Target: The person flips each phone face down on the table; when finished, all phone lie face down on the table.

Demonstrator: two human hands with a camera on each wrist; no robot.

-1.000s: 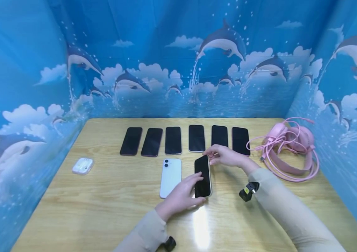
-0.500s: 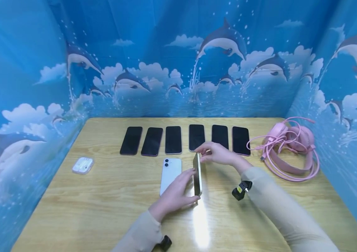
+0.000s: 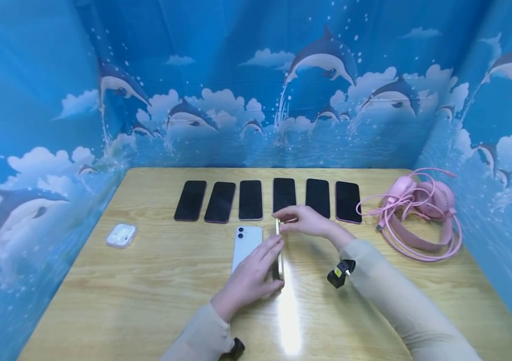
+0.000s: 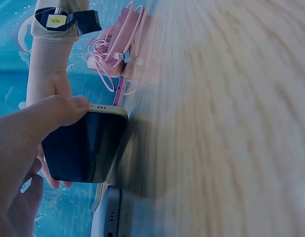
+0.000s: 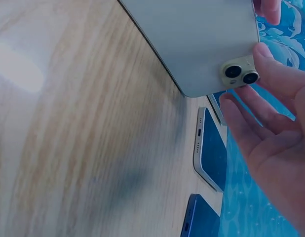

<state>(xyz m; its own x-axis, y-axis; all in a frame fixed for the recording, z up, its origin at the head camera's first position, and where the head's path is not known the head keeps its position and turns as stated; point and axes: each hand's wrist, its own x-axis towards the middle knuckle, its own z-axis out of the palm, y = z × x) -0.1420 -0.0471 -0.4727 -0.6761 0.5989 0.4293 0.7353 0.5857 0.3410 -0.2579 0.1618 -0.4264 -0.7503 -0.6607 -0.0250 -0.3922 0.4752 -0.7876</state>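
A smartphone (image 3: 281, 265) with a pale yellow edge stands tilted up on its long side, nearly edge-on in the head view. My left hand (image 3: 251, 276) holds it at the near end; in the left wrist view the thumb lies on its bottom edge beside the dark screen (image 4: 86, 148). My right hand (image 3: 310, 220) grips the far end. In the right wrist view, my right thumb and fingers are at the corner by the two-lens camera bump (image 5: 240, 72) on the pale back. A white smartphone (image 3: 245, 243) lies back-up just left, partly covered by my left hand.
Several dark-screened phones (image 3: 250, 200) lie in a row along the back of the wooden table (image 3: 147, 291). Pink headphones (image 3: 436, 200) with a tangled cable lie at the right. A small clear case with white earphones (image 3: 122, 235) lies at the left.
The phone has turned from leaning with its screen visible to nearly edge-on, and shifted slightly left. Both hands moved with it, the right one leftward.
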